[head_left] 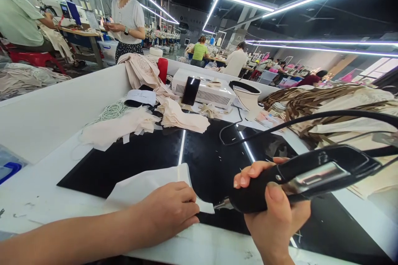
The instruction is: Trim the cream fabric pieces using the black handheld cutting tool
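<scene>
My right hand point(273, 211) is wrapped around a black corded hand tool point(311, 178) with a narrow metal tip; its exact kind is not clear. That tip points left, at the corner of a white fabric piece point(139, 186), and I cannot tell whether it touches. With fingers curled together, my left hand point(174, 211) grips the fabric near its right end. The fabric lies partly on a glossy black board point(149, 149) and partly on the white table. A paler strip runs along its upper right edge.
Cream fabric stacks point(183, 118), a phone point(190, 91), a white vented box point(205, 91) and a red thread cone point(162, 69) stand behind the board. Tan fabric bundles point(336, 103) line the right. The tool's black cable point(298, 120) arcs over the board. Co-workers are further back.
</scene>
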`<state>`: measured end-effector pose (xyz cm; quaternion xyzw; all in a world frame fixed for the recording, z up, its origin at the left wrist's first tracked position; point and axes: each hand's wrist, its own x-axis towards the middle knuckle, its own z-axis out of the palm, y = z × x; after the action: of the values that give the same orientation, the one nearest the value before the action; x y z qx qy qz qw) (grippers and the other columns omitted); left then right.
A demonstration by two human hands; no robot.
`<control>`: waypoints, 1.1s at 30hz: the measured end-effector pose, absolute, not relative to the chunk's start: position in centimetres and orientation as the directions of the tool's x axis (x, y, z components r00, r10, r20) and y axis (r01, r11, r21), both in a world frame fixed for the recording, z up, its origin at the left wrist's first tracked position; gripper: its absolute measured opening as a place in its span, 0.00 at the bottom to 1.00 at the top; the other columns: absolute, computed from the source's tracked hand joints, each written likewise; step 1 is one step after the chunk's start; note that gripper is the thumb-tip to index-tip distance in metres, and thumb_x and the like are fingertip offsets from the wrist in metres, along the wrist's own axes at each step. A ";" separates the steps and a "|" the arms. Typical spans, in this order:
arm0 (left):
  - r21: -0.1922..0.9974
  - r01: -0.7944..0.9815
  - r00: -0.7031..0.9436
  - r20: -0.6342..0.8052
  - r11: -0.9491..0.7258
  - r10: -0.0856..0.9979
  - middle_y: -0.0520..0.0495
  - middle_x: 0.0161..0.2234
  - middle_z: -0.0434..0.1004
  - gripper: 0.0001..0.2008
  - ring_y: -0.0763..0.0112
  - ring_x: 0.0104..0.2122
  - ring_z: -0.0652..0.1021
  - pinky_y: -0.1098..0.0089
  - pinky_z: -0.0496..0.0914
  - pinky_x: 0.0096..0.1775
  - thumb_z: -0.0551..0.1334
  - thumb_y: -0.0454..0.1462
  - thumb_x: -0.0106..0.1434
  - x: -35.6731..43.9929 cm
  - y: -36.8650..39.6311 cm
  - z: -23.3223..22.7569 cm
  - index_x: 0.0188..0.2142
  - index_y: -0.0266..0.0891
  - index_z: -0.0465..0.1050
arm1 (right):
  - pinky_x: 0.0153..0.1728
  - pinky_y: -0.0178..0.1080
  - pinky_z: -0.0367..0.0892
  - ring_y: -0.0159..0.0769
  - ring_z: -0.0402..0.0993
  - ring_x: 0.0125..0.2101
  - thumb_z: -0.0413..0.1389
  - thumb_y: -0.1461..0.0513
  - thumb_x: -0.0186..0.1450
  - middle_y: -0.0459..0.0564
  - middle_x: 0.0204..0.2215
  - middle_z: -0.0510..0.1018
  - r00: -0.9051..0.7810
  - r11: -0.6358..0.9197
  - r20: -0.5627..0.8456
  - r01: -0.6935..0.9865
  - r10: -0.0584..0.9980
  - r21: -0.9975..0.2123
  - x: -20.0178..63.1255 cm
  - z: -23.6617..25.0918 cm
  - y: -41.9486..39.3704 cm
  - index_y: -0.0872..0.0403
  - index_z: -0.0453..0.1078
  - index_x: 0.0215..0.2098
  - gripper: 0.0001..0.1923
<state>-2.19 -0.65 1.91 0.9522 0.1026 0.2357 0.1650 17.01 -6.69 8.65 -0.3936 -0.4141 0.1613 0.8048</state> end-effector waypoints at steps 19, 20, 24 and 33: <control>0.334 0.119 0.853 0.447 -0.935 0.268 0.48 0.42 0.78 0.05 0.65 0.43 0.78 0.66 0.75 0.48 0.69 0.36 0.71 -2.0 -0.7 1.6 0.39 0.38 0.75 | 0.24 0.40 0.75 0.33 0.74 0.24 0.67 0.59 0.64 0.42 0.30 0.78 0.594 0.623 0.554 0.112 0.583 -0.775 17.2 7.9 -6.8 0.48 0.70 0.50 0.18; 0.333 0.121 0.854 0.446 -0.935 0.269 0.48 0.42 0.78 0.05 0.65 0.43 0.78 0.66 0.75 0.48 0.69 0.36 0.71 -2.1 -0.7 1.7 0.40 0.38 0.76 | 0.24 0.40 0.75 0.33 0.74 0.24 0.67 0.59 0.64 0.42 0.30 0.78 0.594 0.621 0.554 0.114 0.583 -0.775 17.1 7.8 -6.8 0.48 0.70 0.50 0.18; 0.342 0.126 0.861 0.429 -0.931 0.275 0.48 0.42 0.78 0.03 0.66 0.44 0.78 0.67 0.75 0.49 0.68 0.35 0.72 -2.2 -0.6 1.8 0.41 0.39 0.76 | 0.25 0.41 0.75 0.33 0.74 0.24 0.66 0.59 0.65 0.42 0.30 0.77 0.589 0.612 0.557 0.129 0.586 -0.780 17.1 7.7 -6.7 0.47 0.70 0.50 0.17; 0.286 0.090 0.888 0.410 -0.954 0.207 0.49 0.40 0.77 0.08 0.65 0.42 0.78 0.67 0.75 0.47 0.71 0.33 0.68 -2.4 -0.7 1.6 0.39 0.38 0.72 | 0.25 0.40 0.75 0.33 0.74 0.24 0.67 0.59 0.65 0.41 0.31 0.77 0.611 0.607 0.528 0.095 0.590 -0.789 16.7 7.8 -6.6 0.47 0.70 0.50 0.17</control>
<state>-2.35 -0.68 1.59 0.9629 0.0770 0.2232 0.1306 16.68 -6.60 7.80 -0.4149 -0.4126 0.1557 0.7958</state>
